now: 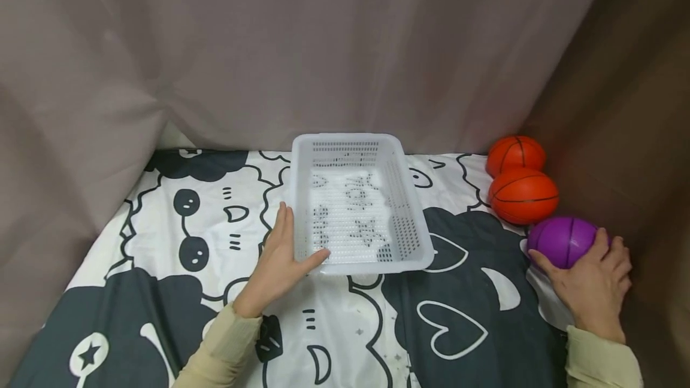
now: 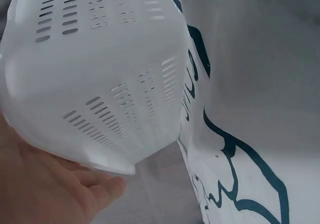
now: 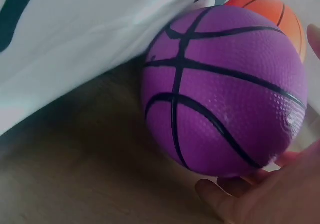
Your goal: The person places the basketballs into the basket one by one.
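Note:
A white plastic basket (image 1: 366, 268) with slotted walls stands in the middle of the head view. My left hand (image 1: 277, 268) holds its near left corner, thumb over the rim and fingers along the outer left side. In the left wrist view, the fingers (image 2: 107, 189) lie just below the rim. At far right, my right hand (image 1: 595, 286) grips a purple toy basketball (image 1: 560, 241), thumb on its near left side and fingers on its right. The right wrist view shows fingertips (image 3: 212, 191) against the ball's lower side.
Two orange toy basketballs, one nearer (image 1: 523, 196) and one farther back (image 1: 516, 153), sit behind the purple one. Everything rests on a black-and-white cartoon cloth (image 1: 215, 214). Grey-brown curtains (image 1: 345, 47) hang behind and at both sides.

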The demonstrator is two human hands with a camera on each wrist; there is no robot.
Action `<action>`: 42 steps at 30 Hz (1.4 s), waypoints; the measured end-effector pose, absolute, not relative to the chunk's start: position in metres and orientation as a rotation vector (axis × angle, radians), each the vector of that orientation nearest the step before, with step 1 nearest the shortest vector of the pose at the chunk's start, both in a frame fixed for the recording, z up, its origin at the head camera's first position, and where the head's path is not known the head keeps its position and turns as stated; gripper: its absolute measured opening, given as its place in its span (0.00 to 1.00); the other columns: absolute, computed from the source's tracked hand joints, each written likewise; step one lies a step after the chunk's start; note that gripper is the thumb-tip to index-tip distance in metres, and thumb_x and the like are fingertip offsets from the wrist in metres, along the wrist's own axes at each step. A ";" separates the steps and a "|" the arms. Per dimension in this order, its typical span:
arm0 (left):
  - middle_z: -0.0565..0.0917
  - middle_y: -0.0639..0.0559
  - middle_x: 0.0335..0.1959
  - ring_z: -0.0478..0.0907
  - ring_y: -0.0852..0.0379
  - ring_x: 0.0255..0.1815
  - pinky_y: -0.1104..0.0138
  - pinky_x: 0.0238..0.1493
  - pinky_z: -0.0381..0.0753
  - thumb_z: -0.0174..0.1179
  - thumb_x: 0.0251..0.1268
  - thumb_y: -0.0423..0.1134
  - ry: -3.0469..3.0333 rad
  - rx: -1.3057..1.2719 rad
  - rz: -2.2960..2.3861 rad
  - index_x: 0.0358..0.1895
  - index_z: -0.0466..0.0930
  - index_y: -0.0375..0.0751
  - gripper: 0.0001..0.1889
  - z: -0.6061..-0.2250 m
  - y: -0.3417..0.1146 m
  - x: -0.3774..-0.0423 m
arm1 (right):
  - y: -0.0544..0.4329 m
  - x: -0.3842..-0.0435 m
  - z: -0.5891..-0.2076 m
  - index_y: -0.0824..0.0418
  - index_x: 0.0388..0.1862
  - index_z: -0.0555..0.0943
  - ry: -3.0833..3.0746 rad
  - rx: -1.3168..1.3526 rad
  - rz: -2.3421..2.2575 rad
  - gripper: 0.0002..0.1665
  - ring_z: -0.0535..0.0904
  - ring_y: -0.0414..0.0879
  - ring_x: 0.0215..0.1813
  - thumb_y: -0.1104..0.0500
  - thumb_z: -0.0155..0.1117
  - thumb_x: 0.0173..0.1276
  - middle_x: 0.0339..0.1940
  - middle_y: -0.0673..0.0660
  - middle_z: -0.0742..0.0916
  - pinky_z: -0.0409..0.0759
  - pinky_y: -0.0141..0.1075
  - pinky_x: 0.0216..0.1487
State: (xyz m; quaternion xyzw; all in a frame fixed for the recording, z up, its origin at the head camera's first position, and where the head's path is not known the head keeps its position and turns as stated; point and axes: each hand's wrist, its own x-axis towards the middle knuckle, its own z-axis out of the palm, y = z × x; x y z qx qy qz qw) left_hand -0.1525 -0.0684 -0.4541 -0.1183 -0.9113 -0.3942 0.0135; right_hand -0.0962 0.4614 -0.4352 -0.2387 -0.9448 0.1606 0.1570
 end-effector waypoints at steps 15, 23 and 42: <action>0.30 0.44 0.78 0.41 0.39 0.77 0.43 0.71 0.48 0.55 0.42 0.82 -2.873 -0.411 -1.102 0.78 0.34 0.35 0.70 -0.459 -0.069 -0.149 | 0.466 -0.098 -0.446 0.63 0.78 0.41 -2.640 -0.712 0.512 0.73 0.44 0.75 0.68 0.40 0.78 0.47 0.75 0.71 0.46 0.48 0.74 0.57; 0.30 0.44 0.78 0.43 0.38 0.76 0.45 0.71 0.49 0.54 0.43 0.82 -2.890 -0.426 -1.061 0.77 0.33 0.35 0.70 -0.453 -0.071 -0.155 | 0.464 -0.105 -0.439 0.64 0.78 0.46 -2.634 -0.692 0.504 0.72 0.48 0.75 0.66 0.38 0.78 0.46 0.72 0.73 0.51 0.48 0.72 0.55; 0.31 0.46 0.79 0.58 0.31 0.69 0.43 0.63 0.64 0.57 0.43 0.80 -2.897 -0.383 -1.143 0.78 0.34 0.38 0.69 -0.457 -0.071 -0.156 | 0.379 -0.114 -0.394 0.47 0.76 0.59 -2.413 -0.333 0.731 0.64 0.53 0.55 0.70 0.52 0.84 0.41 0.72 0.59 0.62 0.62 0.67 0.56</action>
